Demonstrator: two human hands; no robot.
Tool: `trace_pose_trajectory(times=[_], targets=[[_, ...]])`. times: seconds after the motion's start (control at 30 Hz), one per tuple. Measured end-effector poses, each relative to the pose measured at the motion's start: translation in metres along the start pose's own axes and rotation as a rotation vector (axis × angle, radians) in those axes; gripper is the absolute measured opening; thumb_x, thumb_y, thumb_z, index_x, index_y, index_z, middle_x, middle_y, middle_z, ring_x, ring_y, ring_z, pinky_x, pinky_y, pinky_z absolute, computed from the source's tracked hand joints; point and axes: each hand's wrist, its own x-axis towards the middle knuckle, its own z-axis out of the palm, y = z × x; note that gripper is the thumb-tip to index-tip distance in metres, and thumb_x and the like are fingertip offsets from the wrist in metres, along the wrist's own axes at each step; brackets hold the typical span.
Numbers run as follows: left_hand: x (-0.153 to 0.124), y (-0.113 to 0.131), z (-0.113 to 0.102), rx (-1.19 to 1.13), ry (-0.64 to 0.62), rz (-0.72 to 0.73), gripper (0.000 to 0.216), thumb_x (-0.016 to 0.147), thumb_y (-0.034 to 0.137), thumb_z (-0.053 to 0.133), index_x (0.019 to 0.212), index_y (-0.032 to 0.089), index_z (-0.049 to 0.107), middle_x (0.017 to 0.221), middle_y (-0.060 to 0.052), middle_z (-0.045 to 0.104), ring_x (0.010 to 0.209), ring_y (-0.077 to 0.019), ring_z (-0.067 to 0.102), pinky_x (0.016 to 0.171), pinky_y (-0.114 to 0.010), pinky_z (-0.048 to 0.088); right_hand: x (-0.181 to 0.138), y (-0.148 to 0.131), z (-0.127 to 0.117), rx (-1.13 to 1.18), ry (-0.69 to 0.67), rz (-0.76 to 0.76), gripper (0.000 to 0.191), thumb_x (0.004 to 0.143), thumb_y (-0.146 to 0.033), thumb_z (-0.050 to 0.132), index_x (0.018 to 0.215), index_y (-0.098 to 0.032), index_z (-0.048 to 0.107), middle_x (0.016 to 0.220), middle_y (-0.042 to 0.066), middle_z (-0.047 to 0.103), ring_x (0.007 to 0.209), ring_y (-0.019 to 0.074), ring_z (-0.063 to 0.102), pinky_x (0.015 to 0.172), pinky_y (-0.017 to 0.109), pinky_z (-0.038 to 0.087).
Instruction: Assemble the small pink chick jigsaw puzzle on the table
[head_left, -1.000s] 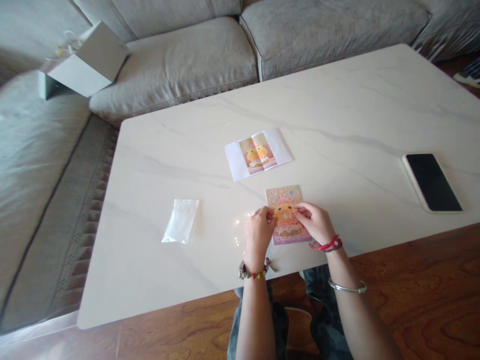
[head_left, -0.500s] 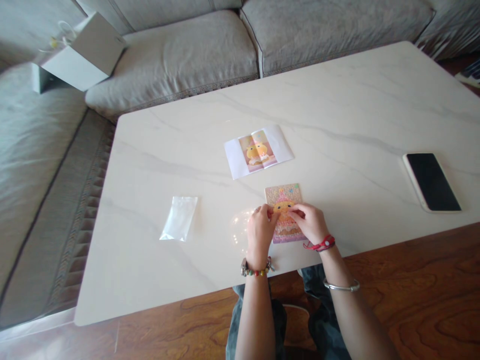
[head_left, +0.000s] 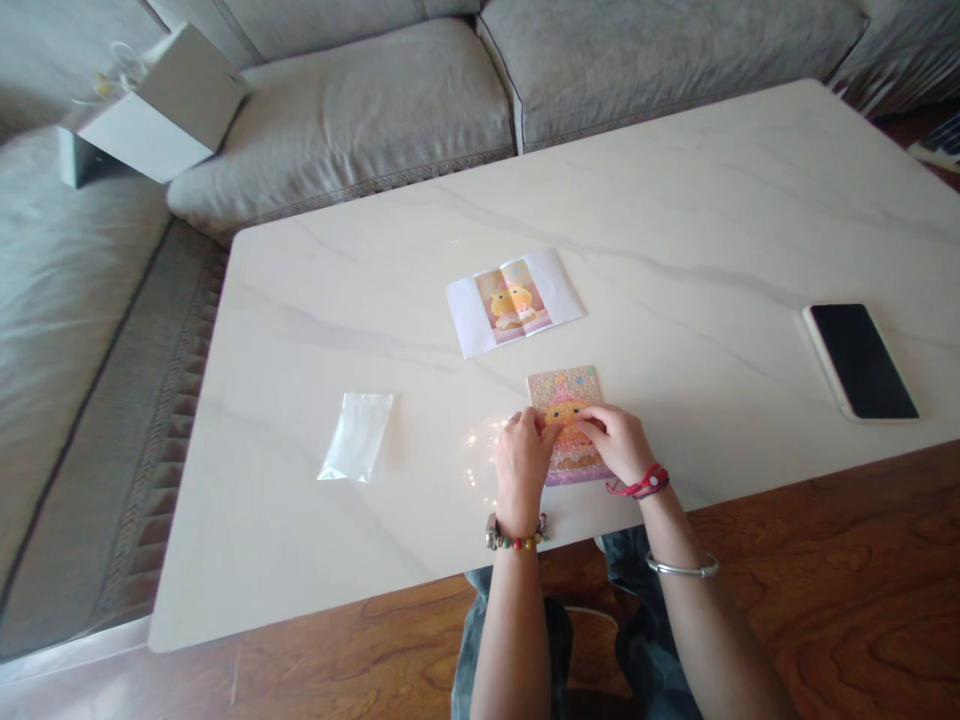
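A small jigsaw puzzle (head_left: 564,386) lies flat near the front edge of the table, showing a yellow character in a pink hat over a cake-like shape. My left hand (head_left: 519,462) rests at its left side, thumb and fingers pinched together over the middle of the picture. From the right, my right hand (head_left: 621,440) meets it with its fingers closed on the same area. Any piece between the fingertips is too small to make out. Beyond the puzzle, a creased sheet of paper (head_left: 463,318) carries a similar printed picture.
A clear plastic bag (head_left: 357,438) lies left of my hands on the white marbled table (head_left: 300,560). Far right is a phone (head_left: 862,360) with a dark screen. A grey sofa (head_left: 375,100) borders the table's far side, with a white box (head_left: 169,105) on it.
Both hands keep nearly the same pinched position over the puzzle, with only tiny finger movement. The whole view has shifted very slightly.
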Motion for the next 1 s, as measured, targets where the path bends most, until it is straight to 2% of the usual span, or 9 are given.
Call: trace_pose_trajectory(times=[0.37,0.8,0.9,1.0], targets=[[-0.001,0.002,0.002,0.030,0.003,-0.025,0.016,0.074,0.034,0.051,0.071,0.019,0.049,0.071,0.000,0.052,0.060,-0.0103,0.046,0.054,-0.022,0.031,0.000,0.001,0.005,-0.153,0.043,-0.132,0.016,0.074,-0.012,0.046,0.067,-0.017,0.060,0.069,0.005,0.058,0.066,0.0154,0.054,0.064,0.026,0.043],[-0.001,0.007,0.002,0.028,-0.012,-0.077,0.011,0.073,0.030,0.052,0.072,0.019,0.051,0.073,-0.001,0.053,0.064,-0.0114,0.048,0.057,-0.023,0.033,0.000,0.004,0.012,-0.186,0.080,-0.053,0.010,0.071,-0.013,0.048,0.066,-0.018,0.054,0.068,0.004,0.055,0.064,0.0151,0.052,0.061,0.027,0.043],[0.000,0.007,0.001,0.032,-0.020,-0.071,0.012,0.073,0.031,0.053,0.074,0.019,0.051,0.074,-0.001,0.053,0.065,-0.0119,0.048,0.057,-0.024,0.034,0.000,0.005,0.005,-0.103,0.081,-0.062,0.009,0.073,-0.016,0.048,0.069,-0.017,0.056,0.068,0.003,0.056,0.061,0.0137,0.053,0.061,0.026,0.044],[-0.002,0.002,-0.005,0.018,-0.041,0.009,0.012,0.075,0.029,0.051,0.079,0.018,0.052,0.075,-0.002,0.053,0.066,-0.0119,0.049,0.060,-0.024,0.036,-0.006,0.012,-0.014,-0.087,0.099,-0.126,0.015,0.078,-0.020,0.044,0.081,-0.018,0.059,0.079,0.006,0.060,0.070,0.0155,0.056,0.067,0.029,0.046]])
